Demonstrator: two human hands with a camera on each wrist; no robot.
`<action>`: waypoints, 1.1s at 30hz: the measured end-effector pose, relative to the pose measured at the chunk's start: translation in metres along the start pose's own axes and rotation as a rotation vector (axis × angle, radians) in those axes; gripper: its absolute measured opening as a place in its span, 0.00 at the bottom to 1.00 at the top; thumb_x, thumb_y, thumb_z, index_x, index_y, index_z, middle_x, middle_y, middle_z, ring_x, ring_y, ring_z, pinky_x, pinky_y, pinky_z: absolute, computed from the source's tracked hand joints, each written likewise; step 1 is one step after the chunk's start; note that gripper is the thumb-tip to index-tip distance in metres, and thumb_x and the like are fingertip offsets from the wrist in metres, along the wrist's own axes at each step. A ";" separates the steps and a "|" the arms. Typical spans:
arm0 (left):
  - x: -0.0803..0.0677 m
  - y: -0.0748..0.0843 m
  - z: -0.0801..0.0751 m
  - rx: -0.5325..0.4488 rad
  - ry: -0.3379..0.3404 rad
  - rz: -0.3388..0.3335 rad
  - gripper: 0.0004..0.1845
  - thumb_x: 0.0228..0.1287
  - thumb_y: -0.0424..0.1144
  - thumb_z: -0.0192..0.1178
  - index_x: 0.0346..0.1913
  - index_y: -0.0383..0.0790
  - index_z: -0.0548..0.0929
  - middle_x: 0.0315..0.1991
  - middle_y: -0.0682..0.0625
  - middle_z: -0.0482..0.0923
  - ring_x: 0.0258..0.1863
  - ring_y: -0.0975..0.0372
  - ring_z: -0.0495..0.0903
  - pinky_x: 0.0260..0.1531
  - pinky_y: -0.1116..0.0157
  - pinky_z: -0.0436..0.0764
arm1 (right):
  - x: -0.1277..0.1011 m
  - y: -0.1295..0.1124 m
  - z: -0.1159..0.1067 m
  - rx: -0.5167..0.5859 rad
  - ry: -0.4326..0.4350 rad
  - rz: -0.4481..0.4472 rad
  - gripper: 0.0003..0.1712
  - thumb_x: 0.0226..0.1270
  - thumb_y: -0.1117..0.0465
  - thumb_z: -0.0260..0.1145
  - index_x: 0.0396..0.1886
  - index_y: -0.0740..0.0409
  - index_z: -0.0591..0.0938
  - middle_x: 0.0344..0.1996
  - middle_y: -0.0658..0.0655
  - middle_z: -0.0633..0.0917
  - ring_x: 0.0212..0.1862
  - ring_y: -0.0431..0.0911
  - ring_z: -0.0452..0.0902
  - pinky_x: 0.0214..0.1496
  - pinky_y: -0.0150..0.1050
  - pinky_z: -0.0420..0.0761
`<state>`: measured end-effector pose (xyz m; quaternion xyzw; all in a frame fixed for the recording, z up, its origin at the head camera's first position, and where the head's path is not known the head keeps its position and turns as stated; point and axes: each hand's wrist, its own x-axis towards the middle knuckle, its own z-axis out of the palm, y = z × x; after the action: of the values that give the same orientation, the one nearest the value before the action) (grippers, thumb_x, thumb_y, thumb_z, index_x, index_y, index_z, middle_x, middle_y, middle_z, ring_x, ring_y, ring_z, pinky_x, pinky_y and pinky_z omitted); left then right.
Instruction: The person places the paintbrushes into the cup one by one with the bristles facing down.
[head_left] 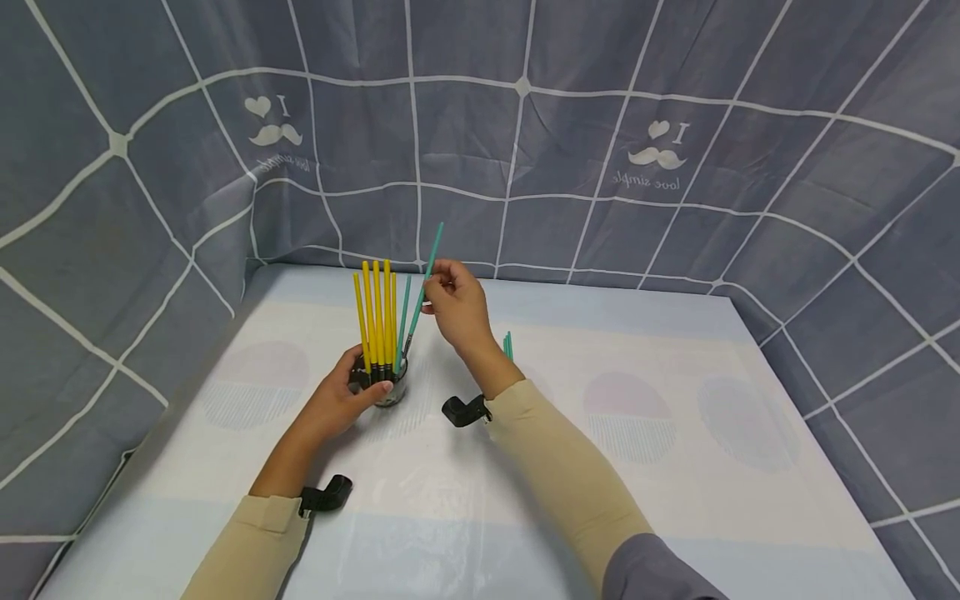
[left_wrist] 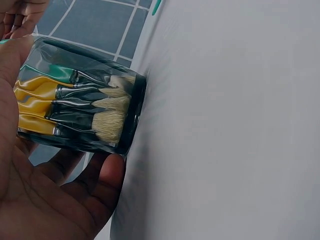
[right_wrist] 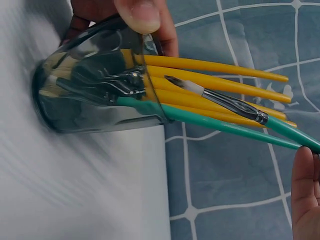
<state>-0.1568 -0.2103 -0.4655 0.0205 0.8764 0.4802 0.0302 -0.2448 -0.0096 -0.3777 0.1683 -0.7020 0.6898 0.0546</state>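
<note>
Here, at a white-covered table (head_left: 675, 517), a person's left hand (head_left: 333, 404) curls around a clear glass cup (head_left: 388, 385), holding it upright on the cloth, while the right hand (head_left: 456, 307) pinches the handle of a green paintbrush (head_left: 422, 300) between fingertips. The brush slants with its bristle tip (right_wrist: 176, 81) at the cup's mouth, apparently not yet seated inside.

The cup looks rigid, smooth and breakable, so the wrap around its wall seems the safest hold. The brush appears light and stiff; gripping it partway up the handle, away from the soft bristles, likely gives the best control.

By count, the head view shows about five yellow brushes (head_left: 377, 312) standing in the cup, though the exact number is hard to fix where handles overlap, plus one green brush (head_left: 403, 321) already inside. More green handles (head_left: 508, 343) peek from behind the right wrist on the table; how many cannot be told. A grey gridded cloth (head_left: 750, 167) backs the scene.
</note>
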 end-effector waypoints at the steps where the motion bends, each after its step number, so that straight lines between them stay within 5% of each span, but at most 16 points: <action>1: 0.000 0.000 0.000 0.000 0.001 -0.002 0.47 0.65 0.57 0.65 0.78 0.46 0.51 0.67 0.36 0.68 0.63 0.41 0.69 0.58 0.40 0.67 | 0.000 0.002 0.001 -0.003 0.003 0.002 0.17 0.74 0.67 0.56 0.59 0.67 0.75 0.38 0.56 0.78 0.37 0.44 0.79 0.41 0.40 0.84; 12: 0.000 -0.001 0.001 -0.010 0.008 0.013 0.46 0.65 0.56 0.65 0.78 0.47 0.53 0.65 0.38 0.70 0.60 0.44 0.72 0.55 0.43 0.70 | -0.011 0.026 0.017 -0.091 -0.022 0.040 0.15 0.73 0.66 0.58 0.57 0.62 0.78 0.35 0.53 0.79 0.36 0.48 0.79 0.40 0.38 0.84; 33: 0.001 -0.001 -0.001 -0.029 -0.009 0.041 0.45 0.67 0.54 0.64 0.78 0.45 0.51 0.67 0.37 0.66 0.62 0.42 0.70 0.58 0.41 0.67 | -0.031 0.046 0.021 -0.220 -0.092 0.083 0.16 0.73 0.59 0.60 0.57 0.55 0.79 0.34 0.48 0.81 0.33 0.40 0.78 0.33 0.34 0.77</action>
<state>-0.1581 -0.2113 -0.4661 0.0402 0.8687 0.4931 0.0243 -0.2270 -0.0261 -0.4317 0.1636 -0.7817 0.6017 0.0120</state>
